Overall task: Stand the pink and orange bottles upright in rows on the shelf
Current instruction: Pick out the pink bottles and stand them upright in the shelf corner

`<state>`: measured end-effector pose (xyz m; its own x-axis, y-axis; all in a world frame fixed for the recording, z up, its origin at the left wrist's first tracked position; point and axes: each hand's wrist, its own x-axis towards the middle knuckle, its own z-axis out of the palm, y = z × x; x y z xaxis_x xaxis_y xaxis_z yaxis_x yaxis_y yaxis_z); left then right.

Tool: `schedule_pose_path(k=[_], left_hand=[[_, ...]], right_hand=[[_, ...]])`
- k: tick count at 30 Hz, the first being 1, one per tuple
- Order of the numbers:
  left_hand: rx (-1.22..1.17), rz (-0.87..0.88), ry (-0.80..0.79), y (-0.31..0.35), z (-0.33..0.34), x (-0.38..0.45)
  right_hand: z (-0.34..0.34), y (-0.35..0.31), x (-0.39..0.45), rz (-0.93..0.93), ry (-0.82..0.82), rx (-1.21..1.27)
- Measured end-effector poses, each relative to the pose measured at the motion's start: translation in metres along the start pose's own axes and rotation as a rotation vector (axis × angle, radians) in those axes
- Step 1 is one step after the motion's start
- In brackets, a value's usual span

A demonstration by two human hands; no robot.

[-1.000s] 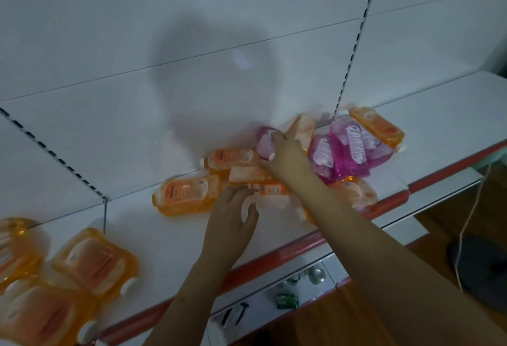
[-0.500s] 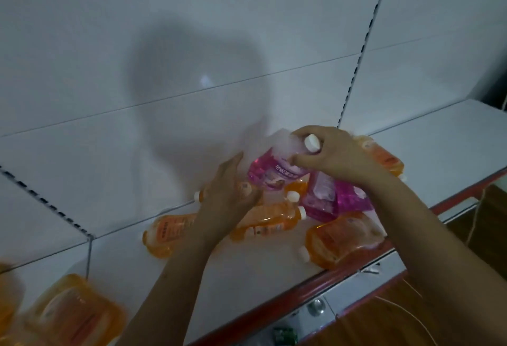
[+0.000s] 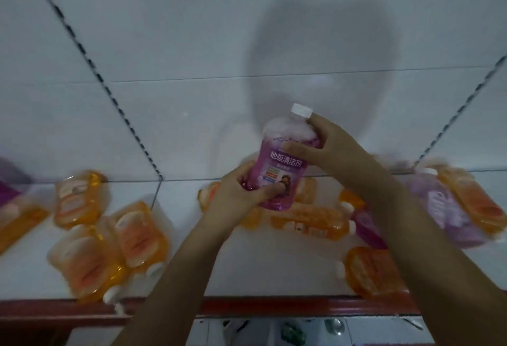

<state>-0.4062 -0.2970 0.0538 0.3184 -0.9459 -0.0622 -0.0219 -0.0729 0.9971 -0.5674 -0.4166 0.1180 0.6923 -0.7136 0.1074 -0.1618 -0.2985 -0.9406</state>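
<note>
White shelf (image 3: 247, 271), red front edge, white back panel behind. My left hand (image 3: 241, 194) grips base of pink bottle (image 3: 279, 164); my right hand (image 3: 332, 148) curls round its shoulder. Bottle near upright, white cap up, above toppled orange bottles (image 3: 310, 222). More orange bottles lie left and right.

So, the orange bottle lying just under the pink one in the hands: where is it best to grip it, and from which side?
Probably round its middle, coming from above. The orange bottle lies flat, lengthwise left to right, white cap at its right end, so its broad labelled side faces up. Other orange bottles crowd its ends. Both the left hand and right hand now hold the pink bottle.
</note>
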Motion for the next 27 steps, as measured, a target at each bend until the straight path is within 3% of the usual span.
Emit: schedule_pose_path(k=[9, 15, 22, 27], left_hand=[[-0.002, -0.077, 0.462, -0.018, -0.137, -0.099], [0.054, -0.019, 0.64, -0.026, -0.267, -0.175], [0.144, 0.01, 0.753, -0.065, -0.424, -0.243], [0.296, -0.039, 0.841, -0.098, -0.501, -0.258]], right_hand=[[0.17, -0.035, 0.058, -0.156, -0.426, 0.023], [0.324, -0.085, 0.071, -0.24, -0.473, 0.076], [0.509, -0.131, 0.078, -0.345, -0.422, -0.062], [0.601, -0.143, 0.098, -0.34, -0.432, -0.159]])
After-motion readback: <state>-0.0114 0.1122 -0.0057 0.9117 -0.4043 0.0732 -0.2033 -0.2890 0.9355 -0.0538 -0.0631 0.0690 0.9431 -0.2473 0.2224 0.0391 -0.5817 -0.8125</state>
